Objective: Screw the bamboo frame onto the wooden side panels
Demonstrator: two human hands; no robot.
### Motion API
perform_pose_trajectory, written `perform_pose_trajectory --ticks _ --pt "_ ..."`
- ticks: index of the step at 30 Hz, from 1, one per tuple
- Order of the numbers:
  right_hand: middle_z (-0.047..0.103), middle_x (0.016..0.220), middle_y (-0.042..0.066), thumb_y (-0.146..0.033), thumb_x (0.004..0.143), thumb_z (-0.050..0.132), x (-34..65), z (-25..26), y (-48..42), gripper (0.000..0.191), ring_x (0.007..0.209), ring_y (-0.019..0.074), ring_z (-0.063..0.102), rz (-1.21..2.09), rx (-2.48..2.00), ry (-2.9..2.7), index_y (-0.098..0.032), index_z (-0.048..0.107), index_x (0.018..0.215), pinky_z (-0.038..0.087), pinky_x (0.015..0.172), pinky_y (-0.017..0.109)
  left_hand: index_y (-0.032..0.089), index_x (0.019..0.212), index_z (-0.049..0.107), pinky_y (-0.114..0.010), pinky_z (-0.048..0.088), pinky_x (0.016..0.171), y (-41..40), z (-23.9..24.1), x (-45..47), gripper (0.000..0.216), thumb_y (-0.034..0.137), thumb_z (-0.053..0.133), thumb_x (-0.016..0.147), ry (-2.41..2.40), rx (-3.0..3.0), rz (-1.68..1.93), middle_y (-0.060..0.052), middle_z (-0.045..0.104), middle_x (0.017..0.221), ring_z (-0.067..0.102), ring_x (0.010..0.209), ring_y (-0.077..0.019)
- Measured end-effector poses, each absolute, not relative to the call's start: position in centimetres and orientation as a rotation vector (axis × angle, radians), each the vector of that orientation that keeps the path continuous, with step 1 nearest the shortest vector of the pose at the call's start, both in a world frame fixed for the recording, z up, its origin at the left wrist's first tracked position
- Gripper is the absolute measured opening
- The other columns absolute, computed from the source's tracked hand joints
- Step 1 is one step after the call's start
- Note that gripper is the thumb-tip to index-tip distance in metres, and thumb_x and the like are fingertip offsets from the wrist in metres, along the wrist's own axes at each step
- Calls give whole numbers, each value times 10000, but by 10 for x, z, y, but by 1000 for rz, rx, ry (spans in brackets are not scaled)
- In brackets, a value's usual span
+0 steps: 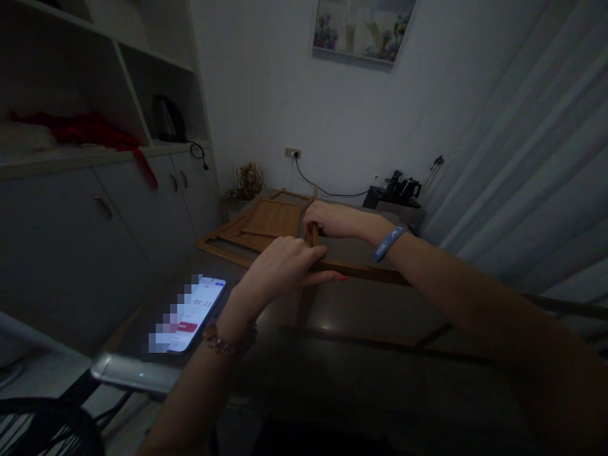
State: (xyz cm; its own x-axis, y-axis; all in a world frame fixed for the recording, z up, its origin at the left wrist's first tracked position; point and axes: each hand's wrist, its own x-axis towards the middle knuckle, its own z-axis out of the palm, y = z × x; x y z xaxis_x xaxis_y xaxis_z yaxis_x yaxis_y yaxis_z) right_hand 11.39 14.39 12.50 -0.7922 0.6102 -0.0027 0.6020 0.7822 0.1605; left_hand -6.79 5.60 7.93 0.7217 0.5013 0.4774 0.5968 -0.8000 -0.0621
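Observation:
My left hand (285, 263) is closed around the near corner of a wooden frame (365, 271), its thumb and a finger with a red nail stretched along the bar. Just beyond it, my right hand (327, 218) grips a short wooden bar (314, 235) that meets this corner. The frame's long bar runs off to the right, passing under my right forearm. Flat wooden panel pieces (273, 218) lie on the table past my left hand. My palms hide the joint itself.
A lit phone (194, 316) showing a timer lies on the dark table (266, 316), left of my left wrist. A black kettle set (401, 187) stands by the wall, its cord running to a socket (292, 152). White cabinets (142, 190) line the left; a pale curtain (532, 139) hangs right.

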Motion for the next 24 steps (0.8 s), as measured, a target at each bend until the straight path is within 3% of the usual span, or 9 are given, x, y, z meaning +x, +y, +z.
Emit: perform_pose_trajectory --ticks 12,18,21,24 --pt "559 1298 148 -61 751 606 120 133 142 425 1288 252 444 335 1077 2899 -127 620 1170 313 1117 451 168 861 642 -277 396 597 54 78 -66 593 690 363 884 -951 -2772 -655 -82 704 734 686 717 -223" --pt "592 1267 108 -244 876 580 127 171 103 382 1216 228 514 181 1186 2886 -153 569 1247 377 1069 403 156 889 653 -270 404 608 54 79 -67 564 664 411 884 -958 -2777 -648 -91 710 766 691 755 -223" --pt "637 1142 79 -310 922 531 134 183 46 262 1078 207 568 302 1405 3114 -178 601 1136 441 952 361 154 882 650 -262 397 601 54 78 -67 557 661 421 883 -957 -2790 -629 -80 700 744 678 728 -206" --pt "599 747 -17 -360 941 504 146 179 -23 189 643 109 528 38 1716 3238 -203 592 884 410 596 223 154 865 644 -252 383 587 54 78 -66 564 667 410 884 -937 -2800 -630 -62 685 720 655 691 -180"
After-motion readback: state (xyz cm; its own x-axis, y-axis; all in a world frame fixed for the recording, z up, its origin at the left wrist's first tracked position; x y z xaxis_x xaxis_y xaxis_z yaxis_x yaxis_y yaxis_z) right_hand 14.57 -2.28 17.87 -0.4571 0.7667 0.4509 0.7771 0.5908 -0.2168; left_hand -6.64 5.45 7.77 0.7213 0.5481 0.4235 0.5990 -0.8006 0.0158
